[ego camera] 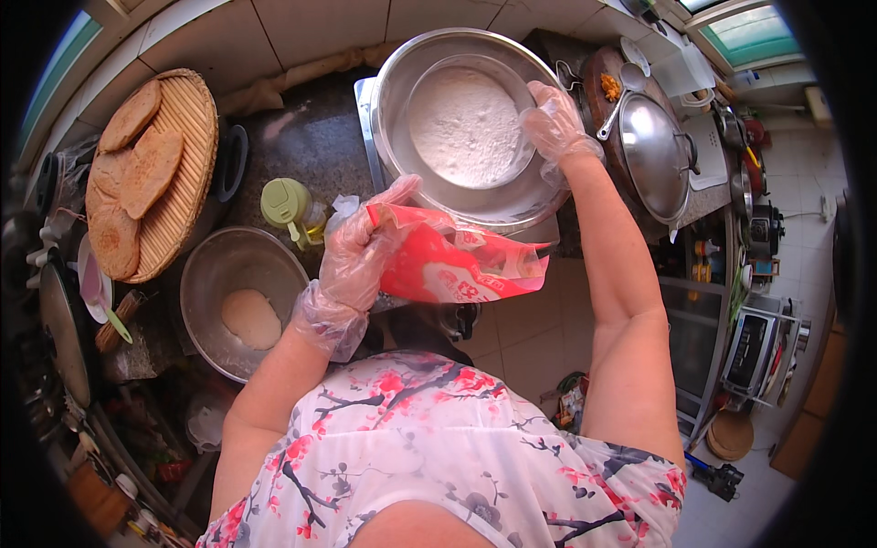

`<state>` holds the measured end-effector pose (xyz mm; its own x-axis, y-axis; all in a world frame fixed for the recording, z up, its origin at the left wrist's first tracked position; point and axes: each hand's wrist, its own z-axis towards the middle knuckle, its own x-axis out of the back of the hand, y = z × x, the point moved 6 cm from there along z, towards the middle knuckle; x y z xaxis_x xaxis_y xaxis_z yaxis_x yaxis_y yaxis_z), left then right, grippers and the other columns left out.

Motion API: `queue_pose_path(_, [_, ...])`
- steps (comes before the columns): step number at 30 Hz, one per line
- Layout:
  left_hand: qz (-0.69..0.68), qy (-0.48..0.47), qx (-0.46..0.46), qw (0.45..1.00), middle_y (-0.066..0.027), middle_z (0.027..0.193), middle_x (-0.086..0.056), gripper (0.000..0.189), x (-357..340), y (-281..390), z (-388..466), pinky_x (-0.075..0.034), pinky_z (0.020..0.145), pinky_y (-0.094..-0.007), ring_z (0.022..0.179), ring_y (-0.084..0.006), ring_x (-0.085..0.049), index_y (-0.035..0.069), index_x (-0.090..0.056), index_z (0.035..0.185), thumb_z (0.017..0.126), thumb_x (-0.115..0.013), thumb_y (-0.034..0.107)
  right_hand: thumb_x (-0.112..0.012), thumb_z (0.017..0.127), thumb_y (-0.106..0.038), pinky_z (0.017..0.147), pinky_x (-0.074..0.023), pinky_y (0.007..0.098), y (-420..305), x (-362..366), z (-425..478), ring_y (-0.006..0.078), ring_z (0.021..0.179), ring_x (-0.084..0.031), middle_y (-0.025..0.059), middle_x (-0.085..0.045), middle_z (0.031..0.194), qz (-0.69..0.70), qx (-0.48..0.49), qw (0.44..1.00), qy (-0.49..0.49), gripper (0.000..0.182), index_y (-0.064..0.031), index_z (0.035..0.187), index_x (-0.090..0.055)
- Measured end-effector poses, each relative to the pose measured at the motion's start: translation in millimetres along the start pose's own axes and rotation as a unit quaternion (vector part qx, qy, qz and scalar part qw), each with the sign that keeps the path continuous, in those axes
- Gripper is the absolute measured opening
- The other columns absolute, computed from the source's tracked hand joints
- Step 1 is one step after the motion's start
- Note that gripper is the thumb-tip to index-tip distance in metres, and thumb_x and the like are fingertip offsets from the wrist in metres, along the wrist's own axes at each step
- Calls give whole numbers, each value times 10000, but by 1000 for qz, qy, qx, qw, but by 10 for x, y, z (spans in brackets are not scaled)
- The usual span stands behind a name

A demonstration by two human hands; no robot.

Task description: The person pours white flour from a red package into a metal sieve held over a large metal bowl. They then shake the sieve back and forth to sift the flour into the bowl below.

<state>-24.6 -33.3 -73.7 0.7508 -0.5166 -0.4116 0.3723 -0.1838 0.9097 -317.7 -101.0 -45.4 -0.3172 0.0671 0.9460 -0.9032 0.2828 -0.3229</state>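
Observation:
My left hand, in a clear plastic glove, grips a red printed plastic bag by its left end. The bag hangs crumpled before my body, and its contents are hidden. My right hand, gloved too, holds the right rim of a smaller steel bowl. White flour lies in that bowl, which sits inside a wide steel basin. Beneath the basin, a flat metal plate shows at the left. Left of my left forearm, another steel bowl holds a smooth dough lump.
A woven tray bears several flatbreads. Between it and the basin stands a green-lidded oil bottle. At right, a ladle and domed metal lid rest by a round wooden board. The counter's front edge runs below the basin.

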Motion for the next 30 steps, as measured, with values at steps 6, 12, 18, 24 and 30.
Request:
queue_pose_path(6, [-7,-11,-15,1000,-137,1404,-472,424,-12,20,-9,-363,1061,-342,1253,-194,-465,-30,-526,1298,960,-570,223,-490,712,-73,856,-465,436,33,44,30,443,980,-584,285,-629,1004,-1,-4,1000,-15,356,-2,1037,-618])
queue_pose_path(12, [-27,14,8,1000,-128,1374,-503,434,-12,-1,-19,-366,1056,-335,1232,-187,-480,-34,-527,1297,951,-588,221,-488,703,-73,838,-468,435,13,63,1,451,958,-588,291,-629,979,-3,-9,1000,-17,345,-2,1011,-626])
queue_pose_path(18, [-8,23,18,1000,-129,1353,-523,431,-6,12,-15,-364,1047,-318,1220,-177,-484,-37,-530,1294,953,-586,221,-492,703,-41,851,-453,437,-29,82,21,446,984,-576,300,-621,956,-20,2,999,-27,344,4,1018,-624])
queue_pose_path(24, [-21,-9,-15,1000,-134,1413,-463,465,18,-24,-15,-365,1058,-331,1234,-180,-478,-52,-505,1307,956,-577,246,-488,707,-36,899,-444,432,-33,103,-3,437,1024,-572,289,-620,1027,-40,-8,998,-56,371,-2,1048,-631])
queue_pose_path(30, [-34,-10,2,999,-139,1432,-440,473,-18,19,-20,-365,1063,-341,1260,-187,-458,-52,-487,1320,960,-569,245,-477,698,-37,901,-449,425,-31,135,14,438,1027,-572,295,-620,1024,-48,1,997,-60,395,3,1058,-634])
